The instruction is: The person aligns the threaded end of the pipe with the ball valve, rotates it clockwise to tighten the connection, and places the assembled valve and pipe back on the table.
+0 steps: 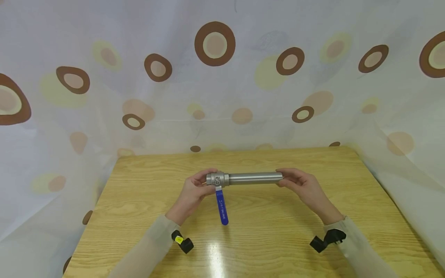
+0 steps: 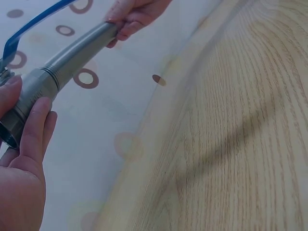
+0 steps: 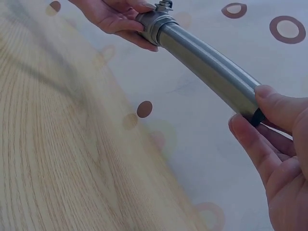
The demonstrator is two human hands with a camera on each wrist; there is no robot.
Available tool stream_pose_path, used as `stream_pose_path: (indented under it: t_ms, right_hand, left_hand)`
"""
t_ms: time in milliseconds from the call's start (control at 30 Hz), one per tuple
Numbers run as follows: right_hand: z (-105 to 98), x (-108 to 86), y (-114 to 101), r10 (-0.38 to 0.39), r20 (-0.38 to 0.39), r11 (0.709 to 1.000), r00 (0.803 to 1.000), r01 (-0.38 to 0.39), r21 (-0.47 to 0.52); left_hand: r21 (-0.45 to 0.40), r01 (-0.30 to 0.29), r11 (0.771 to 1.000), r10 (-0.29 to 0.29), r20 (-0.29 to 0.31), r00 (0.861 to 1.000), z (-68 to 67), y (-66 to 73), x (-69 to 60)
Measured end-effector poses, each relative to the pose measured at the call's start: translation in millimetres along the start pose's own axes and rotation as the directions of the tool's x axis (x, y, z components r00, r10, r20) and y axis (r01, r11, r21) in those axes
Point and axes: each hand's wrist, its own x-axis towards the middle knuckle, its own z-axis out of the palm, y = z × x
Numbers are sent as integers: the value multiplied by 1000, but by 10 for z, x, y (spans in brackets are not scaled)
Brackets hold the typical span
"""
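Observation:
A silver ball valve [image 1: 218, 180] with a long blue lever handle [image 1: 222, 206] is joined to a straight metal pipe [image 1: 255, 178]. Its handle points down toward the near side in the head view. My left hand [image 1: 194, 193] grips the valve body at the left end, thumb in front and fingers behind. At the far right end of the pipe, my right hand [image 1: 306, 191] pinches the tube between thumb and fingers. In the left wrist view, threads [image 2: 49, 72] show where the pipe meets the valve. The assembly is held level above the table.
Below the hands lies a wooden table [image 1: 271, 239] with a light grain. White sheeting [image 1: 243, 85] printed with brown and yellow circles rises behind the table and at both sides. Small black camera mounts [image 1: 326, 240] sit on the wrists.

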Motion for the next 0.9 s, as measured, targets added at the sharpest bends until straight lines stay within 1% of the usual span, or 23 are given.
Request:
stream_pose_path:
  t_ms: [200,267,433,667,733,900]
  right_hand:
    - [5,-10,-14,6,15,999,1000,-7,44]
    - [7,-10,-10,7,17,999,1000,-8,38]
    - [-6,-8,6,21,9,1000,1000,-21,-13]
    - [-21,-17,-8,18,21,999,1000,-19,46]
    - [-19,-21,-6,16,19,999,1000,-17,43]
    - [-22,-31,6,27,10,1000,1000,-27,-14]
  left_hand:
    - [-9,-11,1000,11,11,1000,7,-8,2]
    - [-10,-12,1000,13,11,1000,12,-7,1]
    - [-7,-10,1000,10,4,1000,17,-8,8]
    - [-14,-14,1000,15,10,1000,19,-10,14]
    - [-16,-14,1000,14,13,1000,21,-12,11]
    - [-16,-17,1000,18,21,1000,20,-18,9]
